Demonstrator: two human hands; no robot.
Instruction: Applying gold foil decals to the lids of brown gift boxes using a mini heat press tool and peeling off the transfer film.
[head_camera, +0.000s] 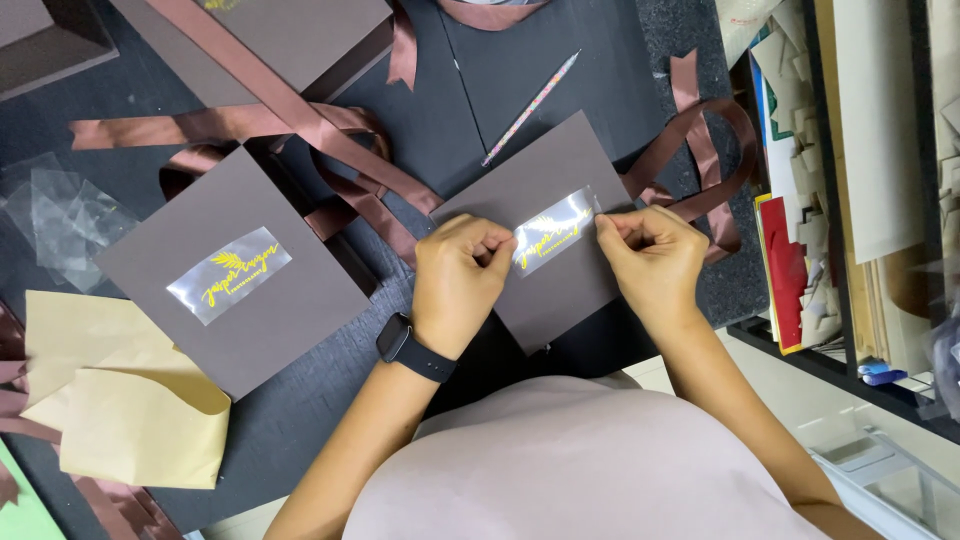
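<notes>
A clear sticker with gold lettering (555, 230) lies over a brown box lid (535, 170) in front of me. My left hand (460, 275) pinches the sticker's left end between closed fingers. At the sticker's right end my right hand (650, 255) pinches it the same way. A dark watch sits on my left wrist. A second brown lid (160, 260) to the left carries an identical clear sticker (228, 274).
Brown satin ribbons (330, 140) trail across the dark table (450, 110). A striped pen (530, 108) lies above the lid. Tan envelopes (120, 400) sit at the left, clear film scraps (65, 215) beyond them. Shelves with paper and cards (810, 180) stand at the right.
</notes>
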